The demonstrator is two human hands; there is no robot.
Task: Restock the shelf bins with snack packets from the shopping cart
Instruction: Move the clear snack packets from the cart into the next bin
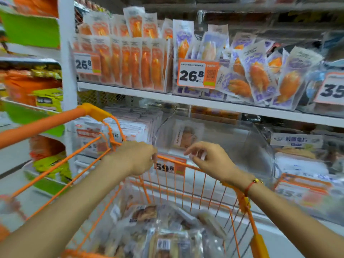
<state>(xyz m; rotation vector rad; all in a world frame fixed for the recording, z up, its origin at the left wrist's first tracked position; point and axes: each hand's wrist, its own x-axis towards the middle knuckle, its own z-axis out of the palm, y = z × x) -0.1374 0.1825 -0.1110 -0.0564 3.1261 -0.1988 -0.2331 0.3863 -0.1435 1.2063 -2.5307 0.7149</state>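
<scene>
The orange wire shopping cart [193,167] stands against the shelves, with a heap of clear snack packets [163,237] in its basket. My left hand [137,157] hovers over the cart's far rim, fingers loosely curled and holding nothing that I can see. My right hand [208,159] is a little to its right at the same height, fingers relaxed and spread, also empty. Just beyond both hands is a clear shelf bin [232,138] with one brown snack packet [186,136] standing inside it.
The upper shelf holds rows of orange packets [130,62] and purple packets [256,75] behind 26.8 price tags [197,74]. White packets [130,125] fill the bin to the left. A 59.8 tag [167,167] shows behind the cart rim. The cart handle [46,123] crosses the left.
</scene>
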